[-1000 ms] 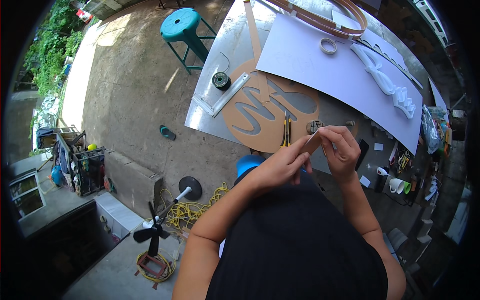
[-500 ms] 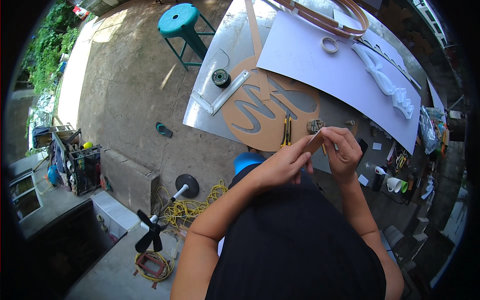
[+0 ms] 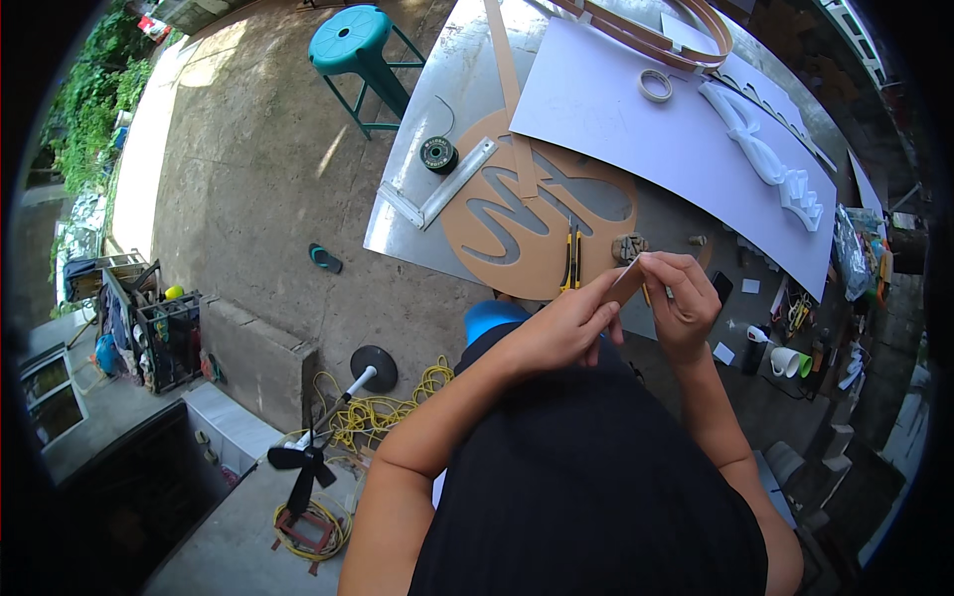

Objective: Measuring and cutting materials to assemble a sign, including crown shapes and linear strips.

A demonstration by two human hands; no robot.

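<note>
A short, flat brown strip is held up in front of my body, above the table's near edge. My left hand is closed on its lower end, thumb on top. At its upper end, the fingertips of my right hand pinch together. A small yellowish sliver shows under the right fingers, too hidden to name. Just beyond my hands lies a round brown board with flowing letter shapes cut out of it. Yellow-and-black pliers and a greyish lump rest by the board's near edge.
The metal table carries a set square, a wire spool, a white sheet, a tape roll and white raised lettering. A green stool stands left; a black-bladed fan and yellow cord lie lower left.
The fan's black blades have turned a little. My hands keep nearly the same hold on the brown strip, and the view has shifted slightly.
</note>
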